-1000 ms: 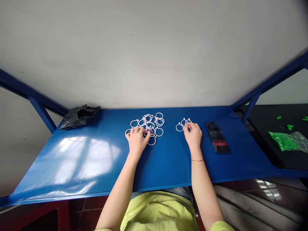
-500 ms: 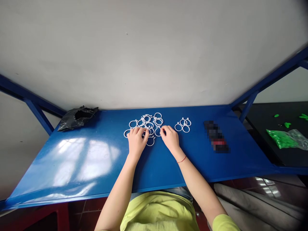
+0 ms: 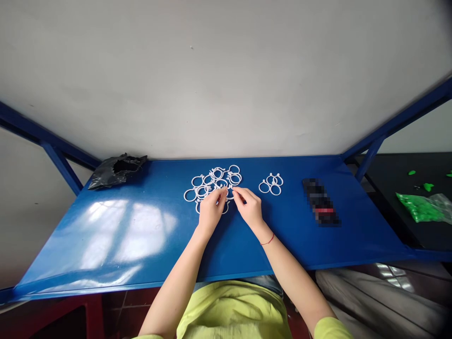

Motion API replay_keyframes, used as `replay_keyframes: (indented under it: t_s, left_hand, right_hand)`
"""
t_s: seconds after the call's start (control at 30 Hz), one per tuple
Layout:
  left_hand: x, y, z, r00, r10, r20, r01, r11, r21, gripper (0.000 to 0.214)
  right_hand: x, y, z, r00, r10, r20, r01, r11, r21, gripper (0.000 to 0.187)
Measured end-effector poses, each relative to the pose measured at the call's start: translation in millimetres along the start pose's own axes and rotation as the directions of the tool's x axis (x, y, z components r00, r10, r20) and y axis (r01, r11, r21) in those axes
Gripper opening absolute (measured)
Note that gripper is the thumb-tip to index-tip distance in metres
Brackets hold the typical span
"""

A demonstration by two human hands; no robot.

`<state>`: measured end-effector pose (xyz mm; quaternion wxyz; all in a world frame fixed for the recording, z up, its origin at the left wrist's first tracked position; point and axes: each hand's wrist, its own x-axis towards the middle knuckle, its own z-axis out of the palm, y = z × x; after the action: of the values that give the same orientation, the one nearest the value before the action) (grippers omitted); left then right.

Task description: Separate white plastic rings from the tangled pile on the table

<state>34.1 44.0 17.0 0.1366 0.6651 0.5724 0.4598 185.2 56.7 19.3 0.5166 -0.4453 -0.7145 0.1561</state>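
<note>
A pile of several white plastic rings (image 3: 212,181) lies on the blue table (image 3: 141,235) near its far edge. My left hand (image 3: 211,211) and my right hand (image 3: 250,207) meet at the pile's near side, their fingertips pinching one white ring (image 3: 229,192) between them. A small separate cluster of three white rings (image 3: 270,184) lies to the right of the pile, untouched. A thin red string circles my right wrist.
A crumpled black plastic bag (image 3: 116,169) sits at the table's far left corner. A dark blurred object (image 3: 321,201) lies to the right of the rings. A green plastic bag (image 3: 423,206) rests on a black surface further right. A grey wall stands behind.
My right hand left the small cluster on the right and came over to the big pile. My left hand shifted right, and both now pinch one ring.
</note>
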Motion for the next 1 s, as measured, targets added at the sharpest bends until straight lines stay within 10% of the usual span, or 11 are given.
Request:
replay_keyframes:
  t_s: [0.47, 1.0]
  left_hand:
    - [-4.4, 5.1, 6.9, 0.986, 0.158, -0.059, -0.153, 0.986, 0.072, 0.022]
    - [-1.2, 8.5, 5.3, 0.998, -0.011, 0.056, 0.013, 1.0, -0.019, 0.029]
  right_hand:
    - [2.4, -4.0, -1.1, 0.999, -0.043, -0.015, 0.043, 0.999, -0.024, 0.025]
    - [4.1, 1.4, -2.0, 0.999, 0.036, 0.03, -0.033, 0.996, -0.084, 0.026]
